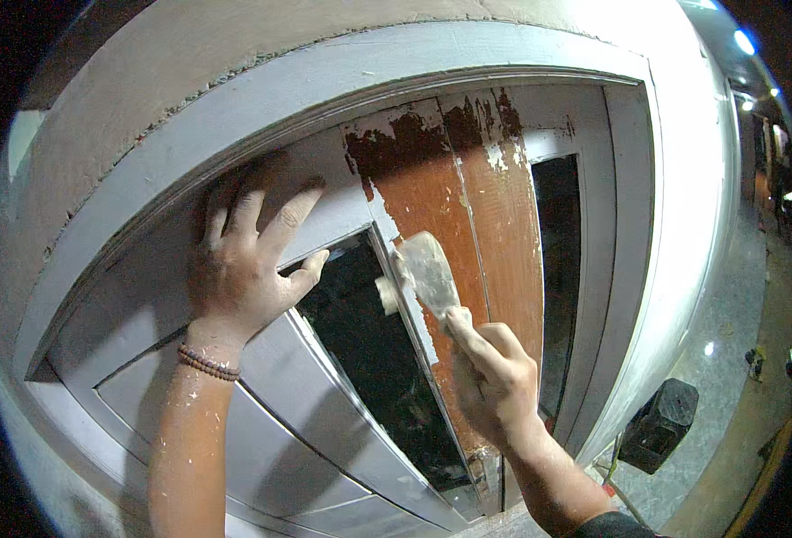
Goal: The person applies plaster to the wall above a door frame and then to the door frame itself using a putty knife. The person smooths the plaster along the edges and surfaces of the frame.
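Note:
A putty knife [431, 273] is gripped in my right hand [495, 377], its wide blade against the edge of the remaining pale paint beside the dark glass pane [360, 314]. Orange-brown wood [459, 215] lies bare over the middle strip of the door, with darker brown patches near its top. Spread flat on the grey-white painted door [145, 287] is my left hand [248, 238], fingers apart, to the left of the pane. Paint flecks dot the left forearm, and a beaded bracelet circles that wrist.
A pale frame [342, 58] surrounds the door, set in a rough plaster wall [190, 54]. A second narrow dark pane [559, 260] lies right of the bare wood. On the floor at the lower right stands a black boxy object [659, 425], with a cable near it.

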A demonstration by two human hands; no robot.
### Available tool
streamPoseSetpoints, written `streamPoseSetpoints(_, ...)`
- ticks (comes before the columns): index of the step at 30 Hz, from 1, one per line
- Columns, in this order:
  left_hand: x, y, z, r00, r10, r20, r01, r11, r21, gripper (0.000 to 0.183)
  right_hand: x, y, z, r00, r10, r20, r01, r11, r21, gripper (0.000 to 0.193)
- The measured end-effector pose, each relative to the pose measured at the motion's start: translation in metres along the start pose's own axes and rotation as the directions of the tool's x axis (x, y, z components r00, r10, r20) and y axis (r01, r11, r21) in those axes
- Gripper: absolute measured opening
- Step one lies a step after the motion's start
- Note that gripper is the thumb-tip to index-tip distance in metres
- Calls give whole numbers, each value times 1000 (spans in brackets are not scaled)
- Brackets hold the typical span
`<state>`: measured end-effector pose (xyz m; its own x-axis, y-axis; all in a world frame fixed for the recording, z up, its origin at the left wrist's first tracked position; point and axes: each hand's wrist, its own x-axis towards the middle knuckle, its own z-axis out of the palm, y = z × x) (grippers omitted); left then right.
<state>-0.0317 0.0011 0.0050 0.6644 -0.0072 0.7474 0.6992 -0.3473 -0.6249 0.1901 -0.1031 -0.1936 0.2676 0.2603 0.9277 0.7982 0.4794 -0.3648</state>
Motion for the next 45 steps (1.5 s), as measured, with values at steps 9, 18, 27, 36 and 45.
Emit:
streamPoseSetpoints(9, 2, 0, 1, 997, 27, -72, -29, 999, -22, 71, 10, 3, 3, 998, 46, 41, -47, 999, 22, 38)
streamPoseSetpoints(18, 1, 0, 2, 1000, 5, -29, -6, 999, -36, 71, -7, 1, -4, 999, -36, -22, 37, 999, 8, 34)
streamPoseSetpoints(27, -1, 0, 2, 1000, -20, -4, 20, 999, -36, 70, 1, 1, -6, 993, -116, -36, 116, 993, 17, 34)
streamPoseSetpoints(36, 1, 0, 0, 1000, -7, -21, 7, 999, -40, 68, 16, -1, 0, 997, 5, 76, -4, 1000, -22, 41)
streamPoseSetpoints(45, 2, 0, 1, 1000, -29, -11, 28, 996, -87, 67, 8, 0, 0, 999, -36, 24, 36, 999, -11, 35)
